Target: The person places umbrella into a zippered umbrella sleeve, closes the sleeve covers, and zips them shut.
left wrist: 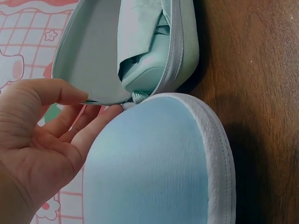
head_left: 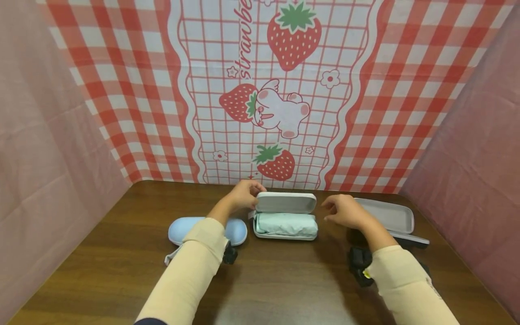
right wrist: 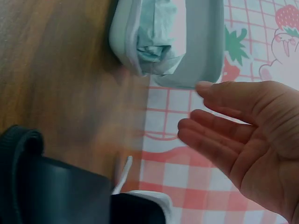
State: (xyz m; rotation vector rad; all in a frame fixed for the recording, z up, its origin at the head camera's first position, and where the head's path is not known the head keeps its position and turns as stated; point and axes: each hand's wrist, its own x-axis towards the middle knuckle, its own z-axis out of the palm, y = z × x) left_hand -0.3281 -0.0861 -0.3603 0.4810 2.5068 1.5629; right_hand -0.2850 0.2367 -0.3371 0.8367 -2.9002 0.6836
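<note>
Left hand (head_left: 243,194): at the left end of the pale case (head_left: 284,237), thumb and fingers pinching the edge of its raised lid (head_left: 286,203).
Right hand (head_left: 343,211): beyond the other end, fingers loosely bent and holding nothing — a small gap between it and the lid (the head view shows this best).
Pale case: mid-table, lying open, its lid standing up at the back, on the side toward the strawberry cloth (head_left: 154,67).
Mint bundle (head_left: 286,224): lying lengthwise in the bottom half, its wrapping creased; what it wraps I can't fully make out.
Blue case (head_left: 183,230): to the left on the wooden table (head_left: 276,280), closed, partly under the left forearm, its strap (head_left: 170,258) trailing out.
Grey case (head_left: 386,215): over to the right, open, partly hidden by the right arm.
How far along: the bundle is in and the lid is up, so I'd judge the pale case filled but not yet closed — bringing the lid down and fastening the edge seem to be what's left.
</note>
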